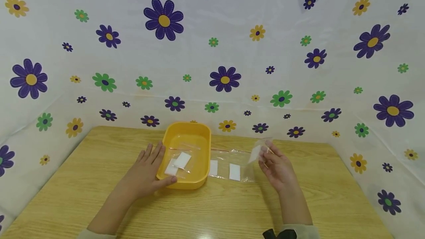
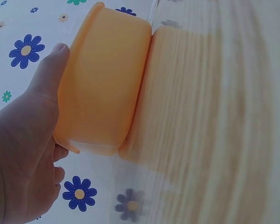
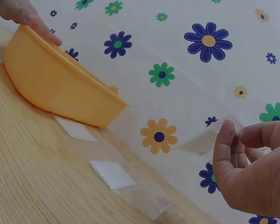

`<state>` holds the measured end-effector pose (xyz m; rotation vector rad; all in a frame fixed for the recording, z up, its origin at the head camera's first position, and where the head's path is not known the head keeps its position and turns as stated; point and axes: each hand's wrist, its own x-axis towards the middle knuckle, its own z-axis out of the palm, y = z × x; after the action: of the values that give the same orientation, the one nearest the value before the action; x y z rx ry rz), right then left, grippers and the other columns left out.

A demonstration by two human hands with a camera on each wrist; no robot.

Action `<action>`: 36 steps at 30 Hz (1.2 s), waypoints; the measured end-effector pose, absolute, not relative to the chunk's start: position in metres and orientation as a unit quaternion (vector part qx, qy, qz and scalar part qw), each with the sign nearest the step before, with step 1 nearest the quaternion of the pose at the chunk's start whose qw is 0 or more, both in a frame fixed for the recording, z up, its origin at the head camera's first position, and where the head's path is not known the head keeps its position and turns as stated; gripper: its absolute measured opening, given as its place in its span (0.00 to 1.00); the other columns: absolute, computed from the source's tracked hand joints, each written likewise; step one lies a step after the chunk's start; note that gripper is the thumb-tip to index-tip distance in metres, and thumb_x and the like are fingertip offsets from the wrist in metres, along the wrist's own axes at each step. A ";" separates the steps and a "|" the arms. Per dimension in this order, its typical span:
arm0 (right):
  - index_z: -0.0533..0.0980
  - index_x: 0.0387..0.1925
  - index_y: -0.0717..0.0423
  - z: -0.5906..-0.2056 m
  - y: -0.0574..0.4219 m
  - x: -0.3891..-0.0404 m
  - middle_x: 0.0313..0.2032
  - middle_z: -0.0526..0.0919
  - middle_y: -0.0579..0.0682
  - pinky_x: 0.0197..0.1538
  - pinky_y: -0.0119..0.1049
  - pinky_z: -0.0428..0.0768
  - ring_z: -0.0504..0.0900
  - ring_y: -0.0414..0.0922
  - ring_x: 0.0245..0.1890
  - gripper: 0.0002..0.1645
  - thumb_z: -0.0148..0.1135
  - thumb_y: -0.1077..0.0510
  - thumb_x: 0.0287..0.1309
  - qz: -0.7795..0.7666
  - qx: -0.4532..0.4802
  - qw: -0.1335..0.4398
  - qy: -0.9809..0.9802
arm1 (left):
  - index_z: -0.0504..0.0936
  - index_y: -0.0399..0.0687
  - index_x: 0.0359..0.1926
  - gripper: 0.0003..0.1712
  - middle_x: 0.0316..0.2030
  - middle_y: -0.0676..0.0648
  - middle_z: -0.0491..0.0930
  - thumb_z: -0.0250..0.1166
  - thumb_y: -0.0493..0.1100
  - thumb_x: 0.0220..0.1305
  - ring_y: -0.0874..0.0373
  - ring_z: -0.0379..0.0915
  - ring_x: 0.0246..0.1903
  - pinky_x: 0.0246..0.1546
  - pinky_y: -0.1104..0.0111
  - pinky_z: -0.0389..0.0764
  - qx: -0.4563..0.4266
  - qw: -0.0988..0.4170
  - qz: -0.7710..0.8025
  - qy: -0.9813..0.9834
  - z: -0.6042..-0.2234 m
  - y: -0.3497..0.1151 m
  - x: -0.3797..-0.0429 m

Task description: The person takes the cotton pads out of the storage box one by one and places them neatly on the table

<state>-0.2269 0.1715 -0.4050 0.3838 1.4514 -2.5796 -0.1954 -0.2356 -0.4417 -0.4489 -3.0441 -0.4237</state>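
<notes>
A yellow plastic tub (image 1: 195, 183) stands on the table, with small clear bags (image 1: 182, 160) holding white rectangular pieces inside it. My left hand (image 1: 143, 178) rests along the tub's left rim, fingers straight, its thumb on the front edge. To the right of the tub, my right hand (image 1: 279, 169) pinches a small clear bag (image 1: 255, 152) with a white piece in it, raised above the table. Two more clear bags with white pieces (image 1: 234, 172) lie flat by the tub; the left one (image 1: 213, 168) is partly hidden behind the tub wall.
The wooden table (image 1: 219, 213) runs back to a white sheet (image 1: 199, 54) printed with purple, yellow and green flowers, which closes in the back and both sides. A dark strap (image 1: 280, 234) sits at the right wrist.
</notes>
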 end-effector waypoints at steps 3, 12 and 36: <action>0.63 0.72 0.48 -0.407 0.175 -0.227 0.40 0.82 0.41 0.49 0.27 0.81 0.80 0.37 0.39 0.33 0.54 0.68 0.69 -0.861 0.128 0.083 0.485 | 0.46 0.38 0.78 0.67 0.79 0.38 0.41 0.51 0.82 0.57 0.36 0.31 0.77 0.75 0.41 0.42 -0.144 0.018 -0.135 -0.980 -0.443 -0.236 -0.195; 0.63 0.72 0.49 -0.412 0.180 -0.229 0.38 0.83 0.41 0.46 0.26 0.80 0.80 0.36 0.37 0.31 0.52 0.67 0.71 -0.862 0.132 0.087 0.482 | 0.45 0.38 0.78 0.67 0.79 0.38 0.40 0.49 0.83 0.58 0.36 0.32 0.77 0.75 0.41 0.42 -0.149 0.020 -0.130 -0.980 -0.447 -0.238 -0.195; 0.60 0.74 0.48 -0.419 0.189 -0.232 0.40 0.82 0.39 0.48 0.26 0.79 0.78 0.35 0.38 0.34 0.51 0.66 0.71 -0.846 0.144 0.084 0.507 | 0.45 0.37 0.78 0.65 0.79 0.37 0.40 0.54 0.79 0.59 0.37 0.30 0.78 0.75 0.41 0.42 -0.151 0.018 -0.150 -0.977 -0.443 -0.236 -0.195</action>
<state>-0.2317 0.1894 -0.4193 0.4283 1.5122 -2.5234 -0.1949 -0.2358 -0.4431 -0.4683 -3.0352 -0.4675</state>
